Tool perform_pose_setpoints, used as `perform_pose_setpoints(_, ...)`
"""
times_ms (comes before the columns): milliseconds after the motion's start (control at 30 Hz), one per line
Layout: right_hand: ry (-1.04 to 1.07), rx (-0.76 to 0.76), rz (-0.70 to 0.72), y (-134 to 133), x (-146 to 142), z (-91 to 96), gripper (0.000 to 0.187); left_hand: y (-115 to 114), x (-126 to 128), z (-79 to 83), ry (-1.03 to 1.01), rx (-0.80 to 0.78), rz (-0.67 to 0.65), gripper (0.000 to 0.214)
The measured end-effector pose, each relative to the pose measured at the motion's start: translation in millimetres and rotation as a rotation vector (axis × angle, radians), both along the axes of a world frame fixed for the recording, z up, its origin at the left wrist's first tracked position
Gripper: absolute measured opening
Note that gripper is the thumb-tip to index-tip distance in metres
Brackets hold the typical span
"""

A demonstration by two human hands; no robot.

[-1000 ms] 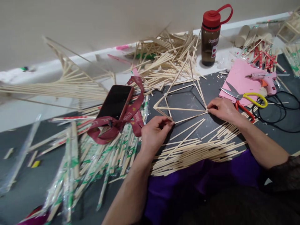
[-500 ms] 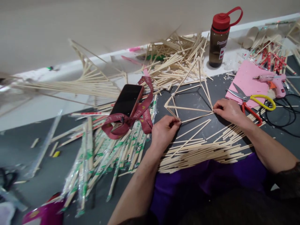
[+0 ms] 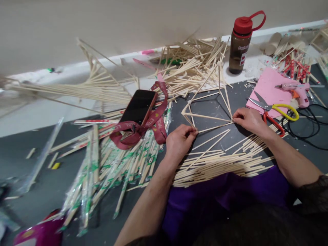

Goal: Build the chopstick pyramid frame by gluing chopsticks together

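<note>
Since a second ago: your view has swung a little, so the bottle (image 3: 238, 53) and the phone (image 3: 139, 106) sit farther right, and more of a purple object (image 3: 42, 234) shows at lower left; your grip on the frame looks the same.
Left hand: your left hand (image 3: 180, 140) is nearly closed, thumb and fingers pinching the frame's near left corner.
Right hand: your right hand (image 3: 248, 120) pinches the near right corner between thumb and fingertips.
Stick frame: the stick frame (image 3: 208, 117) stands on the dark tabletop (image 3: 205, 102) between your hands, just beyond the loose sticks (image 3: 217, 165).
Hard to see: your fingertips partly cover both corners; the frame's peak blends into the stick pile (image 3: 189, 73) behind; the fan-shaped stick model (image 3: 102, 94) is blurred; the purple object is cut off, and you cannot tell what it is.
</note>
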State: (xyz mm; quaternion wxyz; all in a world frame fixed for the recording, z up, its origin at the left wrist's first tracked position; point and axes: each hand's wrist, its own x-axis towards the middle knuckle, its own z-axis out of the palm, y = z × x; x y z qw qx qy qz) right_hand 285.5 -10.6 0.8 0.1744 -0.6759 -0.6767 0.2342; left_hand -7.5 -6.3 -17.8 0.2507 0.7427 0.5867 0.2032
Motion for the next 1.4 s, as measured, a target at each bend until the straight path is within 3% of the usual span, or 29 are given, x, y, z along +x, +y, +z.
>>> perform_pose_setpoints(167, 0.025, 0.021, 0.015, 0.2, 3.0, -1.9, 0.007, 1.3, -4.6, 0.8, -0.123, -0.033, 0.001, 0.02)
perform_pose_setpoints(333, 0.089, 0.046, 0.038, 1.2, 8.7, -3.1, 0.01, 3.2, -15.0, 0.6, -0.376, -0.241, 0.101, 0.034)
perform_pose_setpoints(400, 0.107, 0.055, 0.044, 1.8, 10.4, -3.8, 0.012, 3.3, -17.0, -0.1, -0.404, -0.254, 0.093, 0.037)
perform_pose_setpoints(633, 0.095, 0.063, 0.041, 1.9, 10.2, -3.4, 0.013, 2.9, -13.7, -2.0, -0.3, -0.061, -0.049, 0.025)
perform_pose_setpoints(1400, 0.061, 0.08, 0.03, 1.0, 8.3, -2.5, 0.015, 3.4, -4.2, -1.2, -0.122, -0.012, -0.062, 0.013)
